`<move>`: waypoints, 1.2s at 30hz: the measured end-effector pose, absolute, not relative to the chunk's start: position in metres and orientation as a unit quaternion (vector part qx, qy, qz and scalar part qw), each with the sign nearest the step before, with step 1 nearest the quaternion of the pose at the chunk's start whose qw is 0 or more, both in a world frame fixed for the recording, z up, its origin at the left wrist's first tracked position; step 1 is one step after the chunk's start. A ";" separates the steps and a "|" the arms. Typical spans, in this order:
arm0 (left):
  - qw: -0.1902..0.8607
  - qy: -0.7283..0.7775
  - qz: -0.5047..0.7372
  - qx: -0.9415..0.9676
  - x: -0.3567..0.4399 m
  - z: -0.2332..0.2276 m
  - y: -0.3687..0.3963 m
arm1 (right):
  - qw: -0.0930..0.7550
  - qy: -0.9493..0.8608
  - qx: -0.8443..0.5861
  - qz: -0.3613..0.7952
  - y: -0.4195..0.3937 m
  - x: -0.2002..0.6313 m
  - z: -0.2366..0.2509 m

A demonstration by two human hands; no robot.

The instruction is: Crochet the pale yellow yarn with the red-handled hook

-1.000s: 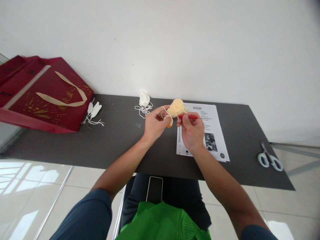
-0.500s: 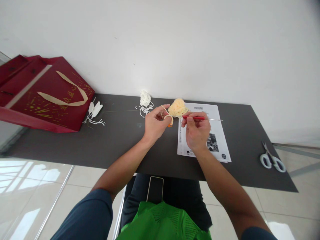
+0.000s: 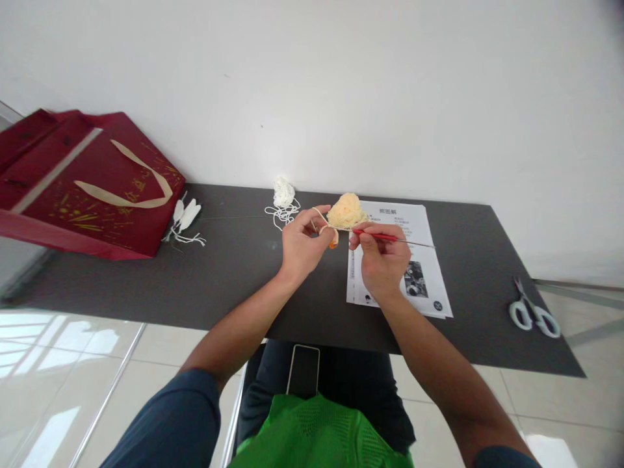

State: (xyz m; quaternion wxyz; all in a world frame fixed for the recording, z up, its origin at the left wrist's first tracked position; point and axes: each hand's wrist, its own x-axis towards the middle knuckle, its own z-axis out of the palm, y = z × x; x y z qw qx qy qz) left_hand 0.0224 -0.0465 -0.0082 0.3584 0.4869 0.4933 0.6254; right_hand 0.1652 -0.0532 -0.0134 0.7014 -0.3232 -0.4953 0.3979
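Observation:
My left hand [image 3: 303, 242] pinches a small crochet piece [image 3: 334, 240] in cream and orange, with a strand of yarn looped over its raised index finger. In my right hand [image 3: 385, 259] is a crochet hook [image 3: 377, 235] with a red grip, held like a pen. The hook's tip reaches left to the crochet piece by my left fingertips; whether a loop sits on it is too small to tell. Its thin metal back end sticks out to the right. Just behind the hands lies a pale yellow ball of yarn [image 3: 347, 209].
Printed sheets [image 3: 429, 273] lie under my right hand on the dark table [image 3: 234, 273]. White yarn [image 3: 283, 195] sits at the back, small white crocheted pieces [image 3: 188, 214] beside a red gift bag [image 3: 112, 188]. Scissors [image 3: 531, 312] lie far right; a phone [image 3: 303, 370] rests on my lap.
The hook has tilted, its back end dropping lower over the sheets, and my right fingers have shifted slightly left. My left hand keeps its hold nearly unmoved.

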 end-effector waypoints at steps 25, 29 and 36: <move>0.558 0.387 0.679 0.279 0.026 -0.001 -0.042 | 0.644 -0.686 -0.277 0.195 -0.055 0.168 -0.034; 0.620 0.340 0.661 0.252 0.023 0.001 -0.041 | 0.645 -0.682 -0.285 0.195 -0.056 0.167 -0.037; 0.649 0.325 0.639 0.254 0.020 0.004 -0.040 | 0.676 -0.586 -0.299 0.333 -0.055 0.162 -0.029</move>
